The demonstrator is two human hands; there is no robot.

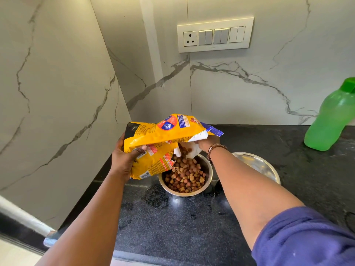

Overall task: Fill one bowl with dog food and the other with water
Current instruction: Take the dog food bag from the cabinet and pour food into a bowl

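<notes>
**Kibble pours from bag into near bowl**

Marble-veined walls meet in a corner behind a black speckled worktop (172,217). On the far wall sits a switch plate (215,34) with a socket at its left end.

A person holds a yellow bag (159,139) tilted over a steel bowl (208,169) in the middle of the worktop. The left hand (124,160) grips the bag's closed end, thumb curled over its near face and fingers wrapped behind it. The right hand (206,144) holds the torn mouth of the bag; its fingers are mostly hidden by the white inner flap, so their exact curl cannot be told, though the flap is plainly held. A watch (214,150) bands the right wrist, and a purple sleeve (307,239) covers the upper arm.

Brown kibble (186,177) spills from the mouth and lies heaped in the bowl, filling much of it. Just right of this bowl, partly behind the right forearm, stands a second bowl (257,164), its steel inside showing. Well apart at the far right, near the wall, stands a green bottle (332,120) with its cap on.
</notes>
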